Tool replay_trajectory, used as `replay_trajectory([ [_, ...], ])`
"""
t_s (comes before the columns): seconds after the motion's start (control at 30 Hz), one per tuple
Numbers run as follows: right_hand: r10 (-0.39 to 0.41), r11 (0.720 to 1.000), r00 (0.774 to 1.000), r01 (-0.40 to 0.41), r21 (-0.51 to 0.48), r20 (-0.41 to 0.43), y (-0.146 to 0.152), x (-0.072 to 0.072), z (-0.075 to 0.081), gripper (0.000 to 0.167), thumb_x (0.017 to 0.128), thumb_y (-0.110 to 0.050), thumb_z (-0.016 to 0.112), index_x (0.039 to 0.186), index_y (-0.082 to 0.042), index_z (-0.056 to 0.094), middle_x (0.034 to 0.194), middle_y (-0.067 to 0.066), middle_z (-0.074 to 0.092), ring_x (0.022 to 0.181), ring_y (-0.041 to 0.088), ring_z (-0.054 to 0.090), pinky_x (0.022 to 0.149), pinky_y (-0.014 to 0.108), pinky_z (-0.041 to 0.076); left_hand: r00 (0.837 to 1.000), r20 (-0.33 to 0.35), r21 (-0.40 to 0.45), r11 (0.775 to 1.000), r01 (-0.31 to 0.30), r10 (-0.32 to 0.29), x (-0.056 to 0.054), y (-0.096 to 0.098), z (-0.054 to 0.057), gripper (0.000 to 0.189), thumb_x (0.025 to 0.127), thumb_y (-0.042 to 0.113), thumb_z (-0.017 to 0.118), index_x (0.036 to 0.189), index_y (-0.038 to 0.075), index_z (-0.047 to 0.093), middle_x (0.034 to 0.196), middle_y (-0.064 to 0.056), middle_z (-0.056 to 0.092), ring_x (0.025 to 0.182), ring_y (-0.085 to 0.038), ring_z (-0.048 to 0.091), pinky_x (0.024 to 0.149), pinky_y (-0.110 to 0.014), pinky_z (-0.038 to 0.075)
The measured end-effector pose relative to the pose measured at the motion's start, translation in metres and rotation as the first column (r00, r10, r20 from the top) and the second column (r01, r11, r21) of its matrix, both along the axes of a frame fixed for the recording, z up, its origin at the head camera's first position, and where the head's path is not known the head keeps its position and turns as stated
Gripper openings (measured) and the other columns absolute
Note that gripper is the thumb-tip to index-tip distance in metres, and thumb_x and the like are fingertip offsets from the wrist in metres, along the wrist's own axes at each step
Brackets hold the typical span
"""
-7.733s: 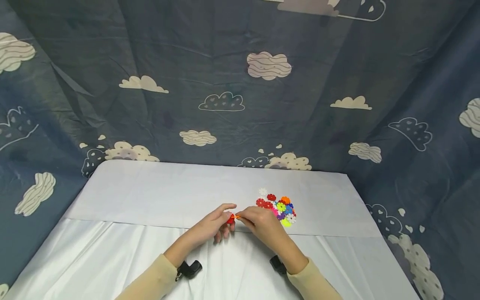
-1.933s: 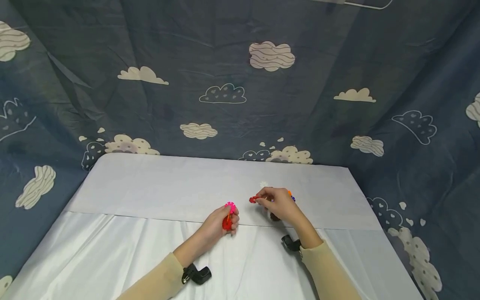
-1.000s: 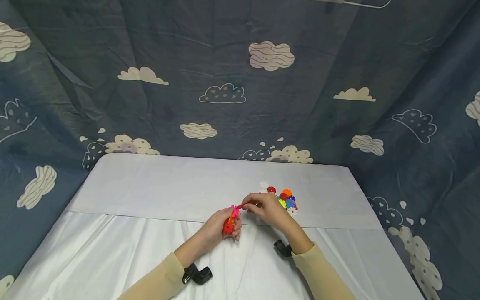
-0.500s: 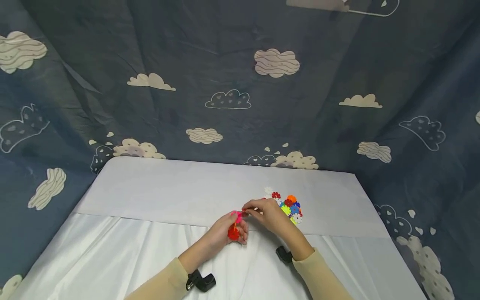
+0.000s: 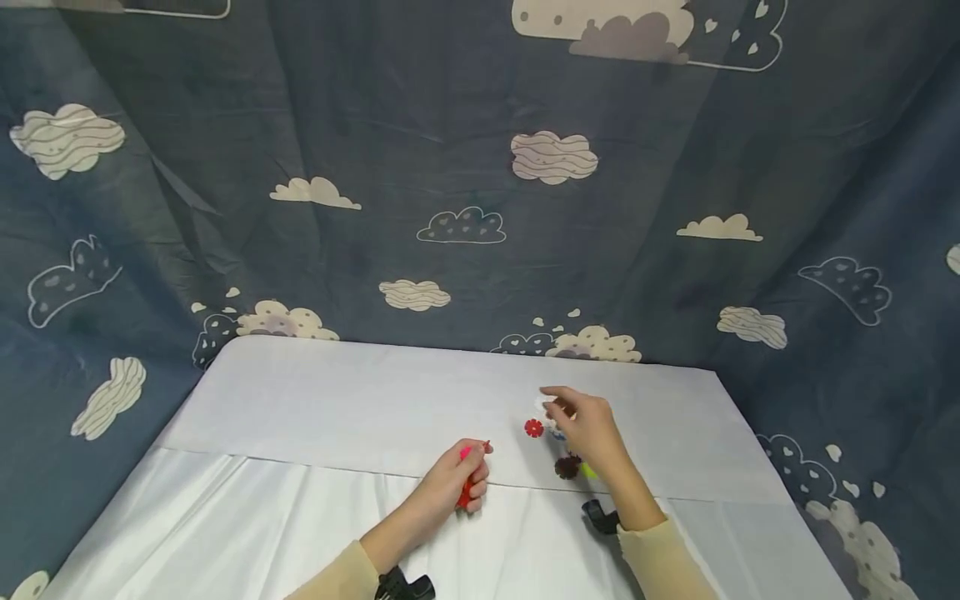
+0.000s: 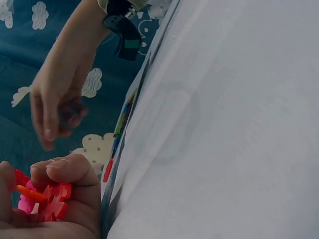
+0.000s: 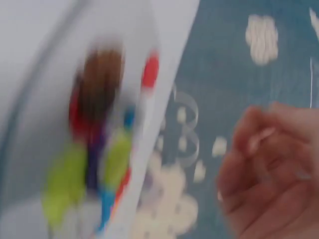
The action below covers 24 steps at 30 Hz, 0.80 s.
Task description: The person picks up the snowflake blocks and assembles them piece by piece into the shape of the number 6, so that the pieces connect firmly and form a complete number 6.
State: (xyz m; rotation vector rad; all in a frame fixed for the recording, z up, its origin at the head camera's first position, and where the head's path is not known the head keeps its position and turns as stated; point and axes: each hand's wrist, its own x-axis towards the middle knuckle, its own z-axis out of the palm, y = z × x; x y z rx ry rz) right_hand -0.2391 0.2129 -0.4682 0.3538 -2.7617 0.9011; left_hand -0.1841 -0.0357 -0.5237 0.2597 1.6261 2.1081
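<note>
My left hand [image 5: 441,485] grips a small cluster of joined snowflake discs near the table's middle. The left wrist view shows a red snowflake disc [image 6: 55,201], an orange one [image 6: 31,194] seen edge-on and a pink one [image 6: 26,203]; the fingers partly cover them. My right hand [image 5: 590,425] is over the loose discs, thumb and forefinger apart, and I see nothing held in it. Around it lie a red disc [image 5: 533,427], a dark brown disc [image 5: 567,467] and a lime disc [image 5: 588,472]. The hand hides much of the pile, and the right wrist view is blurred.
A white cloth covers the table [image 5: 337,400]. Behind it and at both sides hangs a dark blue curtain [image 5: 337,250] with cloud prints. Black wrist cameras sit on both wrists.
One second ago my right hand held a red disc against the pink disc of the cluster. It has since let go and moved right over the pile. My left hand keeps its hold on the cluster.
</note>
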Motion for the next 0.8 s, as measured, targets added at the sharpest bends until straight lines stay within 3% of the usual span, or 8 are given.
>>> replay_trajectory([
  [0.1,-0.132,0.988,0.987,0.122,0.099,0.096,0.019,-0.005,-0.003,0.031,0.1,-0.026,0.075,0.127,-0.011,0.076,0.089,0.006,0.075,0.068,0.015,0.057,0.059,0.027,0.044,1.0,-0.011,-0.002,1.0,-0.006,0.006,0.001,-0.001,-0.004,0.041,0.117,0.03,0.04,0.14,-0.005,0.041,0.082,0.001,0.041,0.066,-0.009,0.041,0.053,-0.019,0.041],
  [0.23,-0.136,0.976,0.967,0.093,0.195,0.217,0.029,-0.009,-0.011,0.039,0.096,-0.032,0.079,0.128,-0.009,0.075,0.081,0.003,0.068,0.062,0.017,0.052,0.055,0.03,0.039,1.0,-0.02,0.005,1.0,-0.017,0.017,0.001,-0.001,-0.004,0.042,0.117,0.031,0.038,0.138,-0.005,0.041,0.081,0.002,0.04,0.066,-0.01,0.039,0.053,-0.019,0.04],
  [0.33,-0.125,0.966,0.964,0.064,0.249,0.235,0.029,-0.01,-0.019,0.043,0.094,-0.034,0.081,0.131,-0.012,0.075,0.081,0.003,0.07,0.064,0.017,0.052,0.056,0.03,0.038,1.0,-0.02,0.011,1.0,-0.018,0.018,0.0,0.0,-0.004,0.043,0.118,0.032,0.038,0.137,-0.006,0.041,0.081,0.002,0.04,0.065,-0.01,0.039,0.053,-0.02,0.04],
  [0.5,-0.169,0.946,0.962,0.097,0.31,0.215,0.025,-0.012,-0.027,0.04,0.092,-0.03,0.085,0.126,-0.011,0.077,0.09,0.006,0.078,0.067,0.017,0.056,0.057,0.03,0.04,1.0,-0.007,0.009,1.0,-0.001,0.001,-0.002,0.001,-0.004,0.042,0.118,0.033,0.037,0.137,-0.004,0.041,0.081,0.002,0.04,0.065,-0.01,0.039,0.053,-0.021,0.04],
  [0.7,-0.168,0.96,0.965,0.113,0.257,0.203,0.022,-0.012,-0.025,0.026,0.09,-0.024,0.086,0.104,-0.007,0.072,0.074,0.003,0.066,0.064,0.018,0.055,0.057,0.03,0.041,1.0,0.027,0.023,1.0,-0.001,0.0,-0.004,0.0,-0.004,0.046,0.116,0.036,0.043,0.138,-0.003,0.042,0.081,0.002,0.041,0.066,-0.01,0.04,0.053,-0.02,0.042],
  [0.8,-0.116,0.984,0.971,0.084,0.155,0.211,0.017,-0.01,-0.021,0.017,0.097,-0.022,0.079,0.099,-0.007,0.072,0.071,0.003,0.063,0.064,0.016,0.053,0.058,0.029,0.041,1.0,0.026,0.027,1.0,0.003,-0.003,-0.003,-0.001,-0.005,0.047,0.115,0.037,0.045,0.139,-0.004,0.041,0.082,0.002,0.04,0.066,-0.01,0.039,0.054,-0.02,0.041],
])
